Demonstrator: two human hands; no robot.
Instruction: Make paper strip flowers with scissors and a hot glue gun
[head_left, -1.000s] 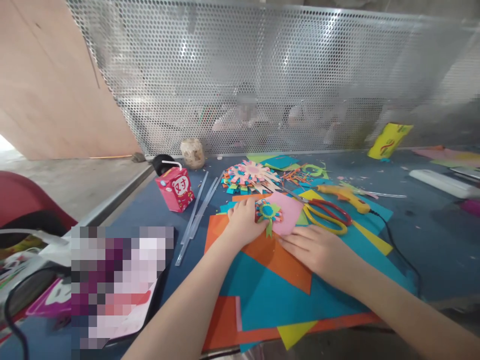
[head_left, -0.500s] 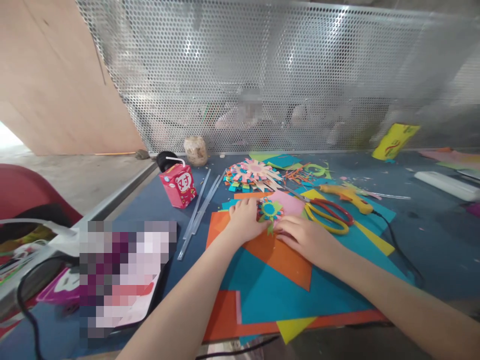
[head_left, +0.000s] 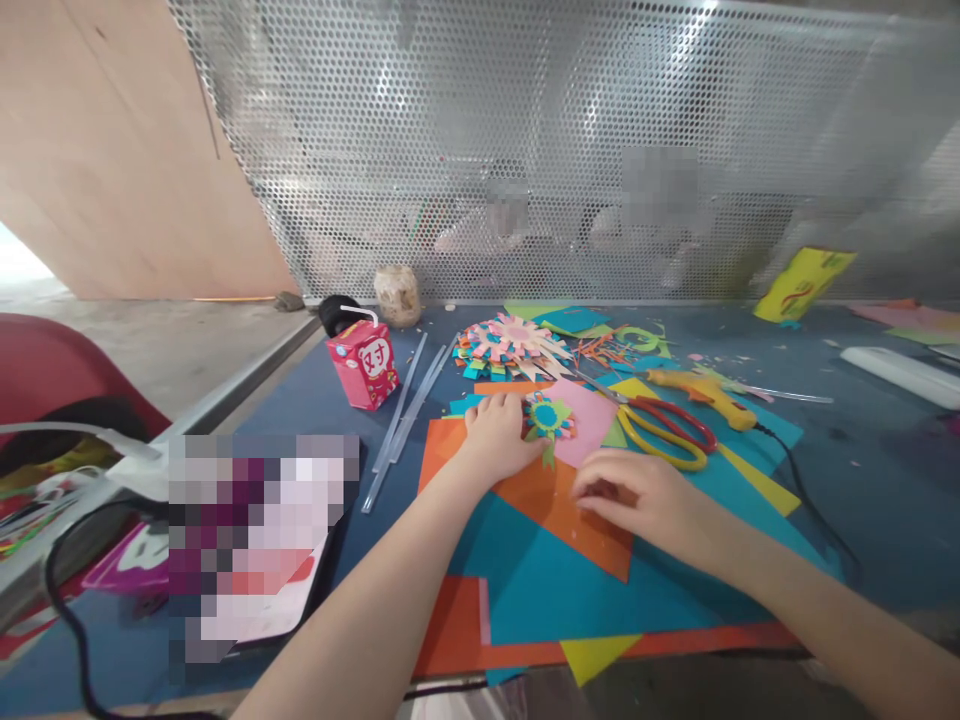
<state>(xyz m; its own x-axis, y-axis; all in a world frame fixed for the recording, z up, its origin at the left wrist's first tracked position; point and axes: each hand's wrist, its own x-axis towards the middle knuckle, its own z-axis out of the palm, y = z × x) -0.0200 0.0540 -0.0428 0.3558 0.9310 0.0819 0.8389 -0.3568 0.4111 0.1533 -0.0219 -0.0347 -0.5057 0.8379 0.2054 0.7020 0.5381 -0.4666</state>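
A small paper flower [head_left: 549, 417], teal in the middle with green and orange petals, lies on a pink sheet [head_left: 589, 425]. My left hand [head_left: 496, 438] rests on the orange sheet [head_left: 555, 505] with its fingertips closed on the flower's left edge. To the lower right, my right hand [head_left: 637, 495] sits on the orange and teal sheets, apart from the flower. Its fingers are curled together and what they hold, if anything, is hidden.
Scissors [head_left: 660, 428] with red and yellow handles and a yellow glue gun [head_left: 697, 388] with its black cord lie right of the pink sheet. A larger paper flower [head_left: 510, 345], a pink drink carton [head_left: 364, 362] and clear glue sticks [head_left: 401, 415] lie behind. A perforated metal screen [head_left: 525, 150] closes the back.
My right hand has drawn back from the pink sheet toward me and curled its fingers. My left hand has stayed at the small flower.
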